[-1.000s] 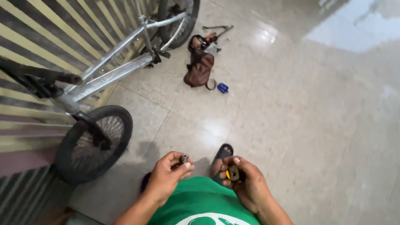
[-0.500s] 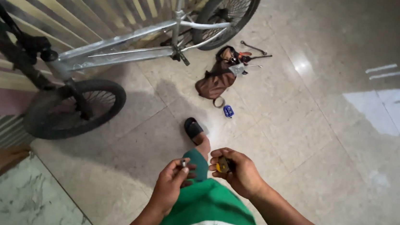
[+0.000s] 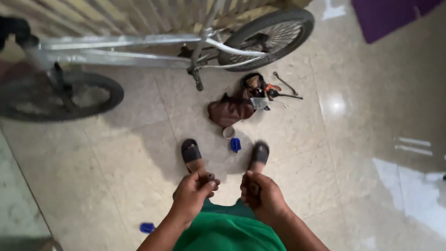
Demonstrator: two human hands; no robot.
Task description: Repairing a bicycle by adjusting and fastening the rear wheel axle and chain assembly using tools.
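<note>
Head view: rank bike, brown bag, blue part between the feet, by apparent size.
1. Bike, largest by far.
2. Brown bag.
3. Blue part, smallest.
All three lie on the floor at a similar distance from the camera, so the order seems safe.

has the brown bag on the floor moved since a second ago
No. The brown bag lies by the same tools, small blue thing and bicycle rear wheel; only the head camera swung.

No packages, labels, signs, screens.
</note>
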